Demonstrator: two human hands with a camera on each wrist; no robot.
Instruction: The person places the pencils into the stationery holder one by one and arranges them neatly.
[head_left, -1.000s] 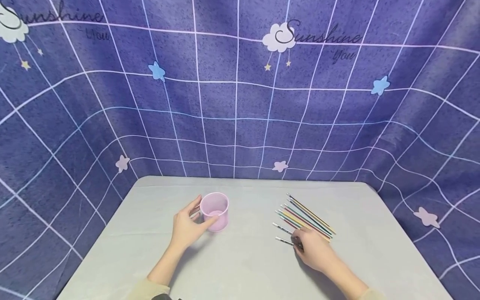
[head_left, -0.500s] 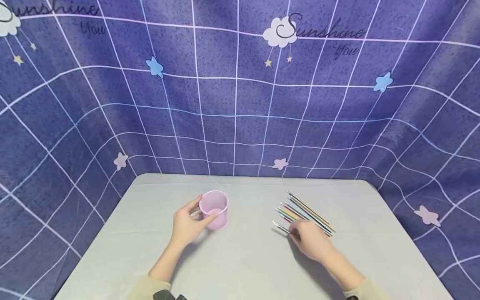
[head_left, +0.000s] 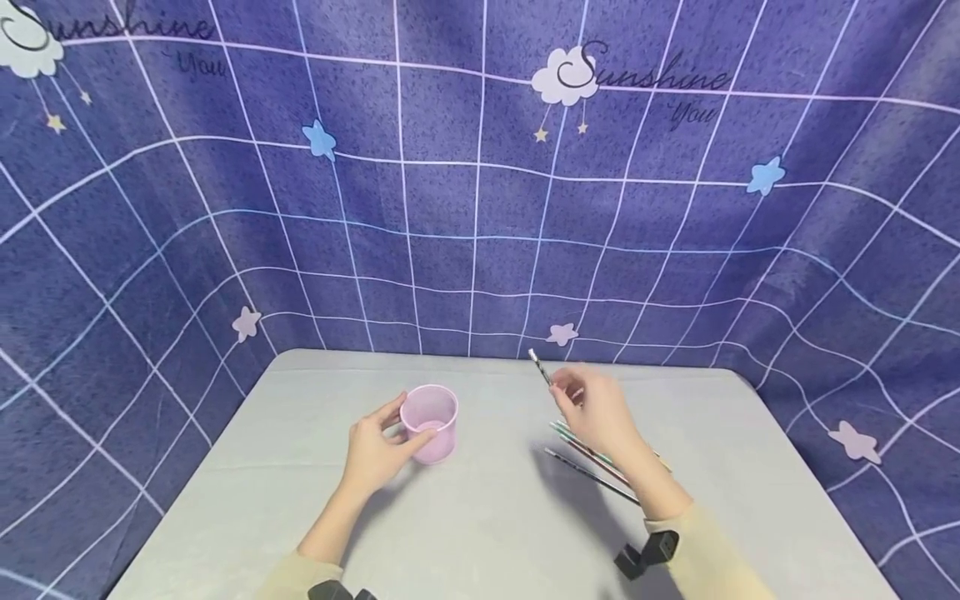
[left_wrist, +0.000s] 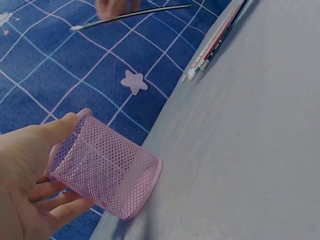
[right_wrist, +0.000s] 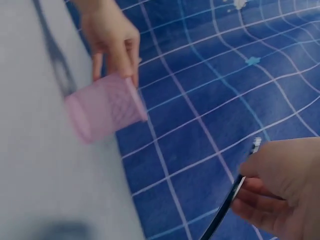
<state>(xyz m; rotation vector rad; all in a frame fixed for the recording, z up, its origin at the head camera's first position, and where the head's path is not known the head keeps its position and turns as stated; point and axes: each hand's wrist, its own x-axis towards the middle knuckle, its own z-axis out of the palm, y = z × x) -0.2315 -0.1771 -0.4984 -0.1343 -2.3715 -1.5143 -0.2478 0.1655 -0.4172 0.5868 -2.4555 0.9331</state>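
Note:
My left hand [head_left: 375,450] grips a pink mesh pen holder [head_left: 437,448], thumb at the front rim and fingers round its far left side. The holder stands upright on the table, and its mesh wall [left_wrist: 107,165] shows in the left wrist view. My right hand [head_left: 600,412] pinches a dark patterned pencil [head_left: 539,365] between thumb and fingers, raised above the table. In the right wrist view this pencil [right_wrist: 225,207] slants down past the fingertips, its white tip up. Several pencils [head_left: 592,454] lie under the right forearm, partly hidden by it.
One dark pencil [head_left: 592,475] lies nearer to me, apart from the bunch. The pale table [head_left: 480,533] ends at a blue gridded curtain [head_left: 480,208] behind and at both sides. Small black devices [head_left: 647,554] sit at my wrists.
My right hand has risen off the table and away from me with one dark pencil, leaving the other near one lying there. The left hand and pen holder stay in place.

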